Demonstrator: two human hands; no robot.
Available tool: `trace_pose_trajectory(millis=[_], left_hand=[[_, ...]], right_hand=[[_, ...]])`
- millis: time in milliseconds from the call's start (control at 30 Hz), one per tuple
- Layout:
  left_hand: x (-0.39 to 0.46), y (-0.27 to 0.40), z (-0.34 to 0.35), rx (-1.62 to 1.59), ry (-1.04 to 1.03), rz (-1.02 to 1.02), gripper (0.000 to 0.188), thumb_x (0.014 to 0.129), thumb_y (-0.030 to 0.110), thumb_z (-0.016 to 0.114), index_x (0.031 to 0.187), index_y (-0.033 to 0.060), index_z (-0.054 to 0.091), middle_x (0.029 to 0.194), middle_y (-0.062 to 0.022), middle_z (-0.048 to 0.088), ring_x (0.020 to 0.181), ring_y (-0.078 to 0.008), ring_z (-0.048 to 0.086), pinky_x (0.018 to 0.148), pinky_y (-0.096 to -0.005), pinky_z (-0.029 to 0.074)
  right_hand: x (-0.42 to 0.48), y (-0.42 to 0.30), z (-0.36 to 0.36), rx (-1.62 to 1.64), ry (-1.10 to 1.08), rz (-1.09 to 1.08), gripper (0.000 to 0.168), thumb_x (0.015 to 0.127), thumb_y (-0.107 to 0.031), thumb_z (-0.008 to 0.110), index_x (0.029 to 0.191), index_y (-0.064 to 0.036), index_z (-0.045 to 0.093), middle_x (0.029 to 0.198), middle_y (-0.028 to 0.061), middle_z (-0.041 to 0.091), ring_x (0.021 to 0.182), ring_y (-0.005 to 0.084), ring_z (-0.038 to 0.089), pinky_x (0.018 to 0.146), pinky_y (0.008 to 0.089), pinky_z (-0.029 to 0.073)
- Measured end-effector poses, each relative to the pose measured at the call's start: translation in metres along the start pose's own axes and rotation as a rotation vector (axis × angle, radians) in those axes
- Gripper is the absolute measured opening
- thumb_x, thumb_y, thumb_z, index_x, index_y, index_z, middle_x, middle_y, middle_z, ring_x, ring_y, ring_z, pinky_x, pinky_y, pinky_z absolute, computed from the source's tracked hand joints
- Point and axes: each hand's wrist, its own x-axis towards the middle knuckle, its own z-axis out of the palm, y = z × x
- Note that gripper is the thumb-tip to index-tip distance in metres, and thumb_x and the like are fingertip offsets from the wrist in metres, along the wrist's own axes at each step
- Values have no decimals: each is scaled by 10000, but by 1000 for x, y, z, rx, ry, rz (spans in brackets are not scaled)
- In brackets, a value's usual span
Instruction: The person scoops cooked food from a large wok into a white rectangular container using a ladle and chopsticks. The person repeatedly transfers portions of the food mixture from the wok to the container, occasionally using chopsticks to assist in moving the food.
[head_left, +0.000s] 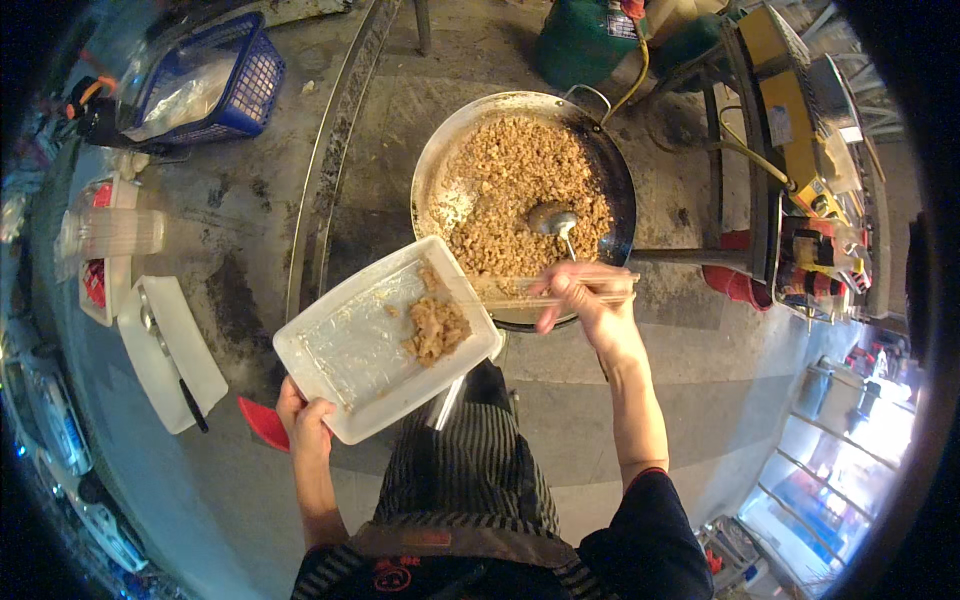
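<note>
My left hand (306, 424) grips the near left corner of a white plastic tub (352, 330), tilted towards the wok. A clump of pale minced meat (439, 326) lies at the tub's right end, with smears over its bottom. My right hand (589, 300) holds a pair of wooden chopsticks (616, 278); their tips are blurred near the tub's right edge. Beyond both hands sits a wide metal wok (616, 176), filled with loose browned mince (517, 165). A metal ladle (556, 220) rests in that mince, its handle running under my right hand.
A blue plastic basket (259, 90) holds a clear bag at the upper left. Left of me lies a white tray (176, 367) with a long-handled utensil. Behind the wok stands a green gas cylinder (577, 45) with a yellow hose (640, 67). Cardboard boxes (784, 112) occupy a rack at right.
</note>
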Motion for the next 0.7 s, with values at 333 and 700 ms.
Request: trace_pose_trajectory(millis=[333, 700], left_hand=[[-9, 2, -10, 82, 19, 13, 489, 553, -69, 460, 1037, -44, 522, 969, -92, 589, 873, -180, 576, 799, -285, 446], [0, -10, -11, -16, 34, 28, 496, 555, -72, 458, 1047, -38, 516, 958, -88, 584, 855, -170, 575, 772, -280, 457]], right_hand=[[121, 130, -7, -352, 35, 17, 233, 863, -174, 582, 891, 57, 593, 679, 95, 609, 488, 128, 588, 391, 241, 476], [54, 47, -31, 79, 229, -30, 237, 892, -168, 531, 835, 56, 584, 734, 162, 631, 487, 191, 603, 440, 294, 517]])
